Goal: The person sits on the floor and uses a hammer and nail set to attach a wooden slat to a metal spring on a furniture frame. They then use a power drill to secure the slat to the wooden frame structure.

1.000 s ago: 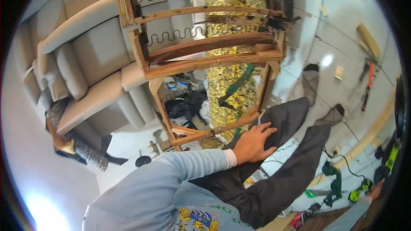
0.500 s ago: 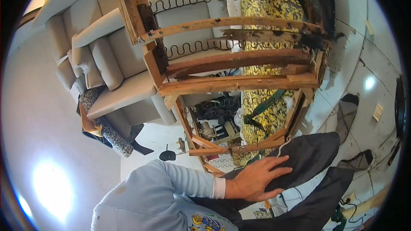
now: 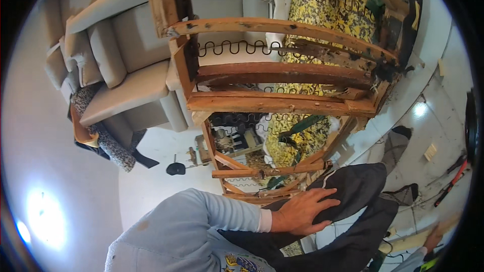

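Observation:
My left hand (image 3: 302, 211) rests palm down on the dark trouser leg (image 3: 355, 186), its fingers spread and nothing held. Just beyond it stands a bare wooden furniture frame (image 3: 272, 105) with reddish and pale rails and dark zigzag springs (image 3: 232, 48). A thin pale cord lies by the knee near my fingertips. At the lower right edge, my right hand (image 3: 432, 241) shows in part beside a pale wood strip (image 3: 411, 242). Its fingers are mostly hidden. Something yellow-green is next to that wrist, too cut off to name.
Yellow-and-black speckled foam (image 3: 297, 138) lies behind the frame. A beige sofa (image 3: 136, 85) with cushions stands at the left. On the tiled floor at the right are a red-handled tool (image 3: 450, 184) and a small wood piece (image 3: 430, 152). A dark cap-like item (image 3: 176, 168) lies left of the frame.
The view has shifted, so the sofa sits further left and the red-handled tool shows more. My right hand has come into view at the lower right. My left hand stays on the leg.

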### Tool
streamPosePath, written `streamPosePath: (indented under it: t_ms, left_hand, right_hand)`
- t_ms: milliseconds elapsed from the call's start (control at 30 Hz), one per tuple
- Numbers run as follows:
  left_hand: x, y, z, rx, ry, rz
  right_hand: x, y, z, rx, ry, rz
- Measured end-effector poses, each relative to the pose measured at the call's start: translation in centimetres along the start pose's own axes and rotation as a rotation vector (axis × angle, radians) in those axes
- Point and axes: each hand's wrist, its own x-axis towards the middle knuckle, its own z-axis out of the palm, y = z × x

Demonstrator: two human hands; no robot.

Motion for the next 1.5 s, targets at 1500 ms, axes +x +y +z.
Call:
streamPosePath:
  t_ms: [1500]
  left_hand:
    - [-33.8,5.8,-27.8,-0.851,0.887,1.012]
  right_hand:
    - [-91.6,-58.0,-82.9,1.212,-1.395,-2.070]
